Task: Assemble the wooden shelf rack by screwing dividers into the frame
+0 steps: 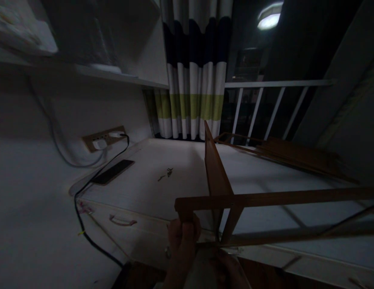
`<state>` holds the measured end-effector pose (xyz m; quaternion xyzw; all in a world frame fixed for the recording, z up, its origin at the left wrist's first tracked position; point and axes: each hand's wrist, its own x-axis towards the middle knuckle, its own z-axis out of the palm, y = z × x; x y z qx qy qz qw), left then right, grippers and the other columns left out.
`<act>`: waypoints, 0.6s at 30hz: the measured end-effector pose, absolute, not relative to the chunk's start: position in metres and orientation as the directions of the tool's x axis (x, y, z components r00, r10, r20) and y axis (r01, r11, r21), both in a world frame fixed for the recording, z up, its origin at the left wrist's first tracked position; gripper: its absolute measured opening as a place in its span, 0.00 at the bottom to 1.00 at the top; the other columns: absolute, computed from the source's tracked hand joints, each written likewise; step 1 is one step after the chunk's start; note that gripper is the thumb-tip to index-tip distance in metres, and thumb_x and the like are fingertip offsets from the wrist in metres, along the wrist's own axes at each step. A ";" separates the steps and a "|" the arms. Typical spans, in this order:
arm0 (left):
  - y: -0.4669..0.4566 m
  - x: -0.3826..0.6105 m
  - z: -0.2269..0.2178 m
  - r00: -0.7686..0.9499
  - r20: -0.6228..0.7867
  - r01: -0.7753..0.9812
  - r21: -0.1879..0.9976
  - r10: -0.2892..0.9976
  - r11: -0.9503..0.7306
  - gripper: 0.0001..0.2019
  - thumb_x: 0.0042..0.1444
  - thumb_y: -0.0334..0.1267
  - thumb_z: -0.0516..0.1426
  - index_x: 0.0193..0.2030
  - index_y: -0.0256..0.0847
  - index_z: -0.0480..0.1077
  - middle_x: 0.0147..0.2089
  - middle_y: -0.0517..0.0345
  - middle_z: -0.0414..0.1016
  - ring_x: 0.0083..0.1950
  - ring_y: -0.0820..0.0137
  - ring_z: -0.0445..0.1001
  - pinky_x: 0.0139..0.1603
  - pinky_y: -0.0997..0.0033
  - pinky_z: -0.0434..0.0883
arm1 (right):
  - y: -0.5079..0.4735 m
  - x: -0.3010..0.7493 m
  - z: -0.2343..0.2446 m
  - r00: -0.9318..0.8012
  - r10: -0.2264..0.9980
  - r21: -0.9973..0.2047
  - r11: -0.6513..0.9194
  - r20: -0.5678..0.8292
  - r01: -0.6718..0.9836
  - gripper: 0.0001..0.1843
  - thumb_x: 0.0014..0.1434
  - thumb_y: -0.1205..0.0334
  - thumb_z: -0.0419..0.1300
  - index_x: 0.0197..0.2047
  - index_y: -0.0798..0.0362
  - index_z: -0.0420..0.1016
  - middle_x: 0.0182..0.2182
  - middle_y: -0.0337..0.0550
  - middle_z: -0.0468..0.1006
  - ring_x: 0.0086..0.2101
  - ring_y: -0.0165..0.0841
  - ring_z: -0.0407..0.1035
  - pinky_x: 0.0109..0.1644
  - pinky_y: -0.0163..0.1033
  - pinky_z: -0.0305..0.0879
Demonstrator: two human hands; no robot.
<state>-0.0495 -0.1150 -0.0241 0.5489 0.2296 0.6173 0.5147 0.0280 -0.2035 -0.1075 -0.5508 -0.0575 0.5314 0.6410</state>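
Note:
A brown wooden frame (274, 198) with long rails and a crosspiece stands on the white surface, a flat wooden panel (215, 164) rising from its left part. My left hand (183, 237) is wrapped round the short upright at the frame's left end, thumb toward me. Low by the bottom rail, my right hand (227, 267) is closed in deep shadow. A thin shiny piece shows beside its fingers, too dark to name. Several small screws (168, 173) lie loose on the white top, left of the panel.
More wooden frame parts (295, 156) lie at the back right, below a white window railing (278, 84). A dark flat slab (113, 171) rests at the left, near a wall socket (104, 138) and a black cable (81, 220). A shelf (114, 74) overhangs the left; a striped curtain (195, 80) hangs behind.

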 end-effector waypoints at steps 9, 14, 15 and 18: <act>-0.115 -0.045 -0.015 0.052 0.435 -0.348 0.851 0.899 -0.393 0.27 0.51 0.56 0.48 0.12 0.36 0.57 0.11 0.64 0.48 0.14 0.80 0.48 0.14 0.77 0.44 | -0.199 0.022 -0.092 0.392 0.703 -0.696 -0.203 -0.593 -0.689 0.30 0.26 0.39 0.67 0.26 0.57 0.71 0.15 0.35 0.65 0.13 0.20 0.52 0.14 0.26 0.46; -0.113 -0.044 -0.010 0.065 0.364 -0.300 0.895 0.929 -0.330 0.26 0.51 0.55 0.49 0.13 0.36 0.57 0.12 0.63 0.51 0.14 0.81 0.50 0.14 0.79 0.45 | -0.200 0.025 -0.081 0.341 0.742 -0.673 -0.196 -0.577 -0.713 0.33 0.24 0.39 0.68 0.27 0.59 0.73 0.10 0.31 0.59 0.12 0.17 0.51 0.14 0.23 0.44; -0.113 -0.044 -0.009 0.065 0.355 -0.293 0.900 0.933 -0.323 0.26 0.51 0.55 0.49 0.13 0.36 0.57 0.12 0.63 0.51 0.14 0.81 0.50 0.15 0.79 0.46 | -0.200 0.026 -0.079 0.316 0.752 -0.655 -0.198 -0.579 -0.729 0.33 0.23 0.40 0.69 0.27 0.59 0.74 0.10 0.30 0.58 0.12 0.17 0.51 0.14 0.22 0.43; -0.112 -0.043 -0.005 0.052 0.343 -0.263 0.911 0.938 -0.318 0.26 0.50 0.57 0.48 0.13 0.36 0.57 0.12 0.63 0.51 0.14 0.81 0.50 0.15 0.79 0.47 | -0.201 0.027 -0.073 0.257 0.774 -0.614 -0.205 -0.578 -0.762 0.33 0.22 0.42 0.70 0.29 0.58 0.75 0.10 0.31 0.60 0.12 0.16 0.52 0.14 0.21 0.44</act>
